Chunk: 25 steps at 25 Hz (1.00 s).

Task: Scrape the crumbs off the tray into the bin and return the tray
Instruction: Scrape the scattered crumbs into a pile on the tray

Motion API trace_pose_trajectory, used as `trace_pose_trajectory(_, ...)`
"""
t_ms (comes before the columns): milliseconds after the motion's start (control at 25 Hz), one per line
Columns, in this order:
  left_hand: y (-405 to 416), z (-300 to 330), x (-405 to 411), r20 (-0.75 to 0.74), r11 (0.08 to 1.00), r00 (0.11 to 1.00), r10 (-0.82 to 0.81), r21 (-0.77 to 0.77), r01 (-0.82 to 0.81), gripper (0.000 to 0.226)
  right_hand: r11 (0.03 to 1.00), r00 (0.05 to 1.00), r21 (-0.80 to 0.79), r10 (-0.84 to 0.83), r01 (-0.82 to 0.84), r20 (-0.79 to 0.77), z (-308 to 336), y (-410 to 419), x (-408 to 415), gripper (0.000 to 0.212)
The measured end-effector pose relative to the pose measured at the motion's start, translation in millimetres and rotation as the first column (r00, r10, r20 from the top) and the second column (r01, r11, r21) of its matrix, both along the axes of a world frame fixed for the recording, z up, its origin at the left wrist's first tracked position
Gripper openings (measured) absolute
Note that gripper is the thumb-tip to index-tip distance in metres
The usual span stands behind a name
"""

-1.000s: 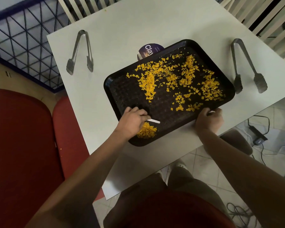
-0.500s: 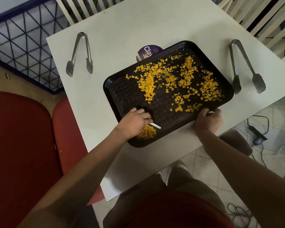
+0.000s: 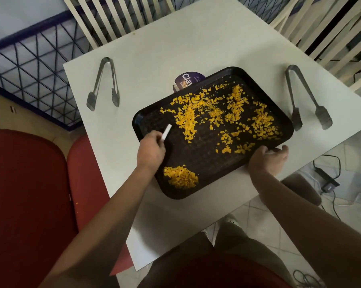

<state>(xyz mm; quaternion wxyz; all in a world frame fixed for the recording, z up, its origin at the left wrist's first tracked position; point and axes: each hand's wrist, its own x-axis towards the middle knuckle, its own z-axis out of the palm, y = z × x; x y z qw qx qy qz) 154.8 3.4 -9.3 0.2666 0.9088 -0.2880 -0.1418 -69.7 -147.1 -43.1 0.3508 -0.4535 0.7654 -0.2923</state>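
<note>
A black tray (image 3: 204, 165) lies at an angle on the white table (image 3: 165, 59). Yellow crumbs (image 3: 227, 115) are scattered over its far half, and a small heap of crumbs (image 3: 180, 177) sits in its near corner. My left hand (image 3: 151, 151) is over the tray's left edge and grips a small white scraper (image 3: 166, 133), whose free end points up and away, above the tray floor. My right hand (image 3: 268, 160) grips the tray's near right rim. No bin is in view.
Two metal tongs lie on the table, one pair at the left (image 3: 103, 85) and one at the right (image 3: 306, 98). A purple round label (image 3: 186, 81) peeks out from under the tray's far edge. Red seats (image 3: 29, 194) stand at left; white slatted chairs (image 3: 117, 15) behind the table.
My left hand has lifted away from the heap in the near corner and moved up along the tray's left side, turning the scraper upward. My right hand stays on the rim.
</note>
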Motion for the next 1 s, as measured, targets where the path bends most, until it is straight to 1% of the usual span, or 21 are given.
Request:
trace_pose_trajectory(80,-8,2,11,-0.030,0.994,0.994,0.107,0.027,-0.106,0.023,1.000,0.999,-0.004,-0.012,0.012,-0.047,1,-11,5,0.060)
trace_pose_trajectory(160,-16,2,22,-0.025,0.988,0.989,0.149,0.056,-0.147,0.025,0.999,0.996,-0.006,-0.036,0.035,-0.083,2,-24,9,0.063)
trace_pose_trajectory(240,-23,0,31,-0.018,0.983,0.986,0.164,0.085,-0.162,0.027,1.000,0.991,0.010,-0.022,0.024,-0.136,1,-33,8,0.069)
trace_pose_trajectory(320,-29,-2,37,-0.016,0.982,0.987,0.157,0.104,-0.155,0.032,1.000,0.979,0.017,0.028,-0.025,-0.201,-1,-36,6,0.072)
trace_pose_trajectory(400,-36,-4,42,-0.006,0.983,0.990,0.144,0.114,-0.142,0.036,0.997,0.967,0.000,0.073,-0.075,-0.245,-4,-36,3,0.070)
trace_pose_trajectory(560,-44,-9,52,0.058,0.981,0.994,0.091,0.168,-0.100,0.034,0.987,0.958,-0.049,0.134,-0.151,-0.252,-12,-34,-5,0.073)
trace_pose_trajectory(640,-48,-12,56,0.056,0.985,0.996,0.064,0.160,-0.072,0.034,0.973,0.941,-0.077,0.190,-0.219,-0.279,-17,-32,-13,0.080)
trace_pose_trajectory(760,-52,-15,60,0.049,0.988,0.998,0.044,0.147,-0.051,0.035,0.949,0.906,-0.082,0.263,-0.306,-0.330,-24,-30,-22,0.081)
trace_pose_trajectory(880,-57,-15,62,0.017,0.993,0.999,0.037,0.115,-0.039,0.036,0.941,0.899,-0.088,0.281,-0.327,-0.335,-25,-29,-22,0.080)
trace_pose_trajectory(1000,-62,-17,63,-0.022,0.997,1.000,-0.004,0.080,0.006,0.033,0.943,0.902,-0.091,0.274,-0.320,-0.333,-25,-29,-22,0.081)
